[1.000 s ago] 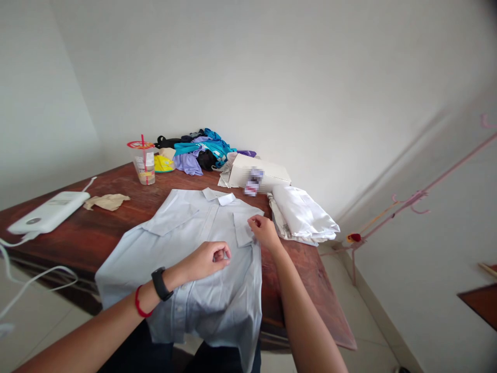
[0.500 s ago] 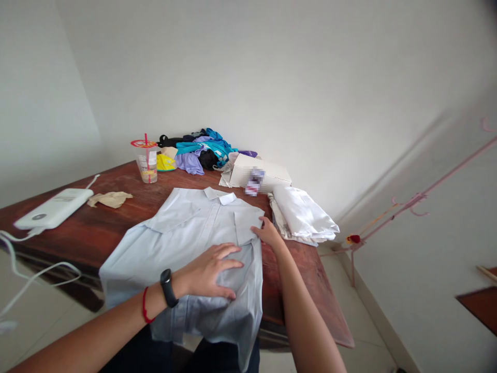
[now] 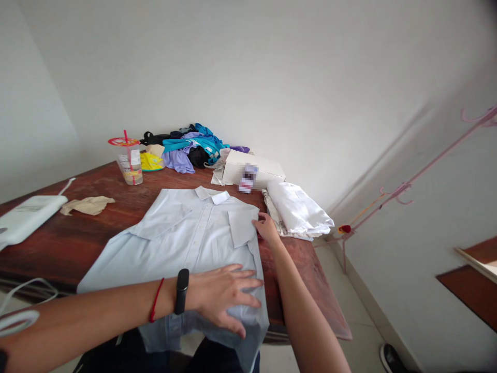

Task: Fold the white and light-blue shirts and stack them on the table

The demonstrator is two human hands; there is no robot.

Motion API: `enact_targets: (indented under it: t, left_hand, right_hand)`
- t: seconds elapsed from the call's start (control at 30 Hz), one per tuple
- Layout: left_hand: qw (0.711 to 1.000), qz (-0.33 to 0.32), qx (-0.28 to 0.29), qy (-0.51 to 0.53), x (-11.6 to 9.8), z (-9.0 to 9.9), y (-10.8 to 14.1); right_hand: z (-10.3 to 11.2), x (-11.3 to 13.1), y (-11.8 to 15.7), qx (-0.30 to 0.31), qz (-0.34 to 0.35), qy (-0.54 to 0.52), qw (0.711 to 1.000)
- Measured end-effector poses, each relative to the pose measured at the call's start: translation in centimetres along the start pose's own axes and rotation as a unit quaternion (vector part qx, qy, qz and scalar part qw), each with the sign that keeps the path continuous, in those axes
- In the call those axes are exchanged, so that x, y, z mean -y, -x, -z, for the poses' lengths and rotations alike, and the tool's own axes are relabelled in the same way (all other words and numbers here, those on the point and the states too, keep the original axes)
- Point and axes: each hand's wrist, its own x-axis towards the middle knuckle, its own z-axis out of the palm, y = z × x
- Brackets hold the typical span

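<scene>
And here's the wooden table (image 3: pixel 73 238): shirt (image 3: pixel 198 233) spread mid-frame, white device (image 3: pixel 29 217) far left, tan scrap (image 3: pixel 88 205) beside it, cup (image 3: pixel 132 168) upper left, clothes (image 3: pixel 178 159) and box (image 3: pixel 267 168) upper centre, stack (image 3: pixel 298 208) centre-right.

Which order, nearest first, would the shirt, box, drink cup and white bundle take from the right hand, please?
1. Shirt, its edge right at the right hand.
2. White bundle, just right of the hand, slightly beyond.
3. Box, behind the hand, toward the wall.
4. Drink cup, far back on the left.
</scene>
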Motion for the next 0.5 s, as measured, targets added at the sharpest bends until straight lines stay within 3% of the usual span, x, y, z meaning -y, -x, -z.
enact_targets:
  t: [0.1, 0.27, 0.37, 0.5]
  left_hand:
    - [0.999, 0.034, -0.037, 0.006, 2.1, 1.7, -2.1]
    - [0.988, 0.126, -0.074, -0.056, 8.1, 4.0, -4.9]
    - [0.984, 0.122, -0.08, -0.105, 10.8, 3.9, -5.4]
    - [0.984, 0.095, -0.095, -0.12, 11.7, 2.0, -5.0]
  right_hand:
    - [-0.1, -0.1, 0.0, -0.009, -0.004, -0.03, 0.999]
    - [-0.3, -0.2, -0.4, -0.026, -0.009, -0.058, 0.998]
    - [-0.3, -0.3, -0.6, -0.048, 0.013, -0.051, 0.997]
    - [-0.4, -0.6, -0.8, -0.068, 0.028, -0.041, 0.996]
